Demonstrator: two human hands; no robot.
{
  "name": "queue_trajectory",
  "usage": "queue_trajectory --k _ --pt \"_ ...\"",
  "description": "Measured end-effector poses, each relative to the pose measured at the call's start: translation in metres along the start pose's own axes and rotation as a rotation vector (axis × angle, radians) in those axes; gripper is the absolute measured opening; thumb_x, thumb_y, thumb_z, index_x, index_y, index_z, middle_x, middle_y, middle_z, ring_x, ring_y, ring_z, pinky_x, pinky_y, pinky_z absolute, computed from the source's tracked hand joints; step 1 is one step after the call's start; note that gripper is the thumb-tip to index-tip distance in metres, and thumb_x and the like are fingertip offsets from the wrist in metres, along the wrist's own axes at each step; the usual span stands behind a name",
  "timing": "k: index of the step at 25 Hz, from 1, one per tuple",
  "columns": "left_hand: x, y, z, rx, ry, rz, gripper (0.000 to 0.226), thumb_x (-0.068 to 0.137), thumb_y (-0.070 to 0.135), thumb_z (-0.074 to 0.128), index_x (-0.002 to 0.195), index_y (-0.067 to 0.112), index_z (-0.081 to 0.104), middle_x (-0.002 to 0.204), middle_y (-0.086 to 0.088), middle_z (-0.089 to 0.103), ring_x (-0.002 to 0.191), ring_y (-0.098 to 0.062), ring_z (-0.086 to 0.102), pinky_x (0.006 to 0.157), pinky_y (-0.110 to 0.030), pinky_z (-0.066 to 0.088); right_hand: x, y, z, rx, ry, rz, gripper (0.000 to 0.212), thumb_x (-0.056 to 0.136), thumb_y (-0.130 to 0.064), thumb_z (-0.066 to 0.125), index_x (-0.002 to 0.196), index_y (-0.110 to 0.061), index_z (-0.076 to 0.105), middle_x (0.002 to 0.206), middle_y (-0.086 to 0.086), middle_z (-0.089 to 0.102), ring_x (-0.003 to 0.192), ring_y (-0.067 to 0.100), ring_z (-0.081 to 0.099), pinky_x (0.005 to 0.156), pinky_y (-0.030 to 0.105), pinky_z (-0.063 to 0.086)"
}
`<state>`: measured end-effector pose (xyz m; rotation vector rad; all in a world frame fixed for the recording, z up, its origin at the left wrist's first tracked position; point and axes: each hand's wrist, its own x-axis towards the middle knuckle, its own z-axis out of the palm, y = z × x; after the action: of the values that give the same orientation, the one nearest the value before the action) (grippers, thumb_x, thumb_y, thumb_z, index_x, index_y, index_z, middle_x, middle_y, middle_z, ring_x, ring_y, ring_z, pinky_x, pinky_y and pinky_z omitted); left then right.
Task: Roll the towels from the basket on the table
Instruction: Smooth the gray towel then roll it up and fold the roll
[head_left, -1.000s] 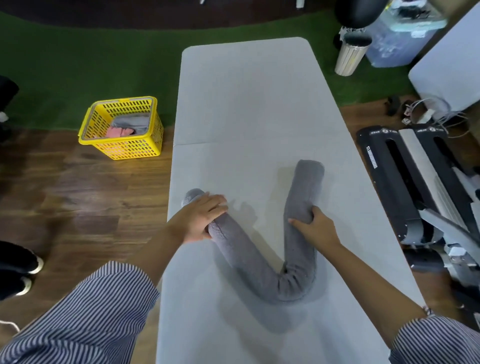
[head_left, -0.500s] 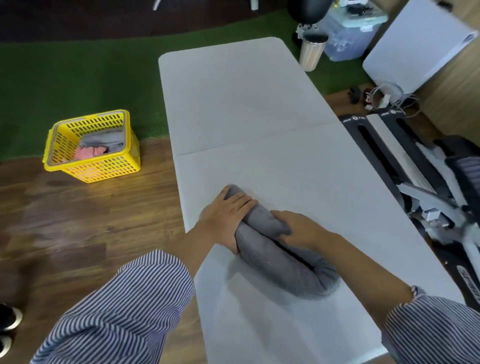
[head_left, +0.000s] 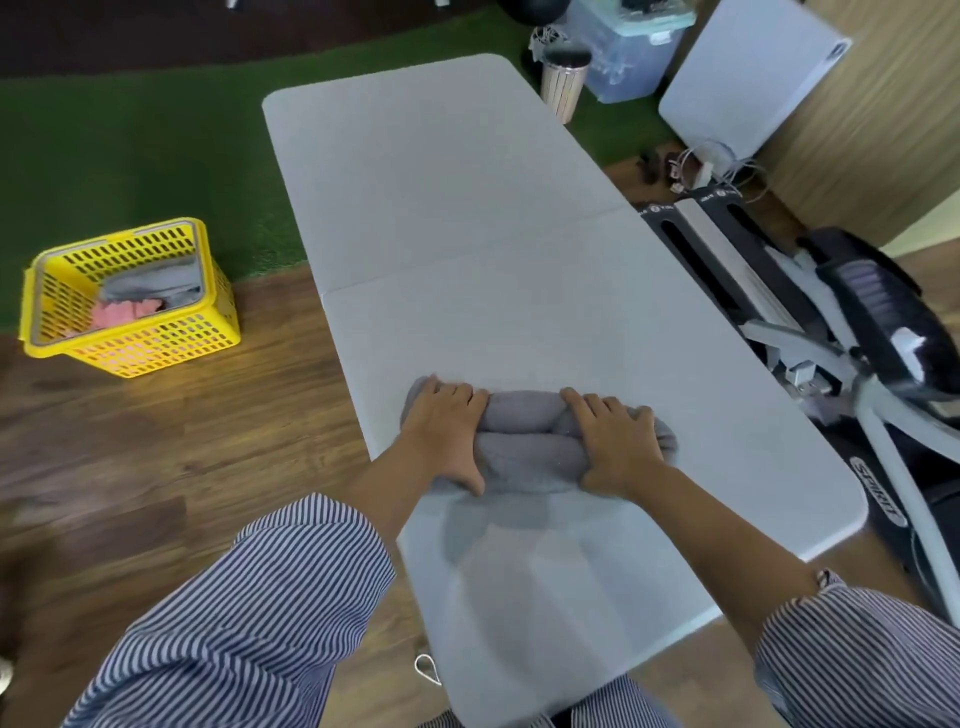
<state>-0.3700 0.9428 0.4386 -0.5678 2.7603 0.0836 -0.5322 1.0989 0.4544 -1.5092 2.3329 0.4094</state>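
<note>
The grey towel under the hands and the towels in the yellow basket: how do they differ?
The grey towel lies on the white table, doubled into a tight bundle; the towels in the basket sit loose and crumpled on the floor. The left hand and right hand press the bundle, while nobody touches the basket's towels. The bundle is all grey; the basket also holds pink cloth. Both include grey fabric.

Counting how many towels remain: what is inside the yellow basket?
Inside the yellow basket lie a grey towel and a pink towel. Anything beneath them, or behind the near wall, is hidden.
</note>
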Motion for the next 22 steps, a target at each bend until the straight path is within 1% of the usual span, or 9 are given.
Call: queue_trajectory --k 2,4,6,8,10,12,15,19,22 --pt "-0.011 0.010 0.005 0.036 -0.023 -0.035 0.122 0.043 0.069 0.072 0.140 0.014 0.024 0.132 -0.004 0.043 0.119 -0.026 0.043 0.111 -0.052 0.018 -0.003 0.006 0.005 -0.065 0.018 -0.050 0.108 0.061 -0.050 0.069 0.142 -0.027 0.002 0.141 -0.002 0.029 0.126 0.025 0.033 0.096 0.052 0.035" --pt "-0.019 0.018 0.011 0.057 -0.043 -0.081 0.132 0.043 0.067 0.075 0.147 0.016 0.011 0.136 -0.006 0.037 0.122 -0.029 0.040 0.110 -0.055 0.018 -0.003 0.008 0.008 -0.113 -0.024 -0.078 0.119 0.054 -0.063 0.070 0.143 -0.029 -0.001 0.147 0.001 0.019 0.132 0.029 0.026 0.098 0.057 0.033" --pt "-0.025 0.027 0.013 0.029 -0.055 -0.128 0.136 0.045 0.064 0.078 0.149 0.024 -0.001 0.132 -0.007 0.037 0.116 -0.028 0.042 0.104 -0.049 0.029 -0.002 0.009 0.008 -0.130 -0.059 -0.103 0.127 0.051 -0.069 0.069 0.144 -0.033 -0.010 0.150 0.005 0.014 0.134 0.032 0.023 0.096 0.058 0.033" --pt "-0.032 0.035 0.011 -0.020 -0.054 -0.167 0.134 0.049 0.062 0.078 0.148 0.035 -0.007 0.125 -0.008 0.040 0.108 -0.027 0.045 0.094 -0.043 0.037 -0.001 0.011 0.008 -0.138 -0.034 -0.130 0.123 0.055 -0.067 0.068 0.143 -0.037 -0.012 0.143 0.006 0.024 0.126 0.032 0.031 0.092 0.054 0.037" --pt "-0.041 0.047 0.011 -0.049 -0.023 -0.234 0.123 0.055 0.060 0.074 0.148 0.039 -0.004 0.122 -0.008 0.042 0.103 -0.027 0.047 0.087 -0.042 0.039 -0.005 0.012 0.012 -0.141 0.018 -0.157 0.112 0.061 -0.065 0.064 0.143 -0.038 -0.007 0.137 0.006 0.031 0.121 0.030 0.036 0.090 0.051 0.038" --pt "-0.052 0.061 0.013 -0.044 0.006 -0.314 0.113 0.060 0.059 0.069 0.147 0.039 0.000 0.121 -0.009 0.043 0.101 -0.028 0.048 0.084 -0.042 0.040 -0.009 0.012 0.017 -0.143 0.066 -0.175 0.104 0.065 -0.063 0.061 0.143 -0.040 -0.003 0.135 0.005 0.033 0.119 0.030 0.036 0.090 0.050 0.037" --pt "-0.068 0.073 0.015 -0.035 0.007 -0.399 0.105 0.067 0.059 0.064 0.148 0.037 0.001 0.120 -0.011 0.043 0.101 -0.029 0.048 0.082 -0.043 0.039 -0.009 0.007 0.013 -0.142 0.093 -0.242 0.099 0.068 -0.060 0.060 0.143 -0.040 -0.001 0.134 0.006 0.033 0.120 0.030 0.036 0.091 0.051 0.037" --pt "-0.104 0.058 0.013 -0.020 0.006 -0.529 0.108 0.068 0.056 0.066 0.148 0.035 -0.004 0.123 -0.013 0.042 0.103 -0.030 0.049 0.074 -0.039 0.039 -0.004 -0.027 -0.001 -0.162 0.149 -0.373 0.098 0.067 -0.057 0.060 0.143 -0.040 0.001 0.133 0.005 0.035 0.118 0.029 0.037 0.090 0.049 0.037" --pt "-0.141 0.028 0.016 -0.015 0.006 -0.607 0.112 0.065 0.057 0.066 0.146 0.036 -0.009 0.126 -0.013 0.041 0.106 -0.030 0.048 0.078 -0.040 0.043 -0.002 -0.074 -0.011 -0.157 0.200 -0.443 0.096 0.066 -0.054 0.061 0.143 -0.040 0.005 0.130 0.005 0.037 0.115 0.028 0.039 0.089 0.047 0.037"
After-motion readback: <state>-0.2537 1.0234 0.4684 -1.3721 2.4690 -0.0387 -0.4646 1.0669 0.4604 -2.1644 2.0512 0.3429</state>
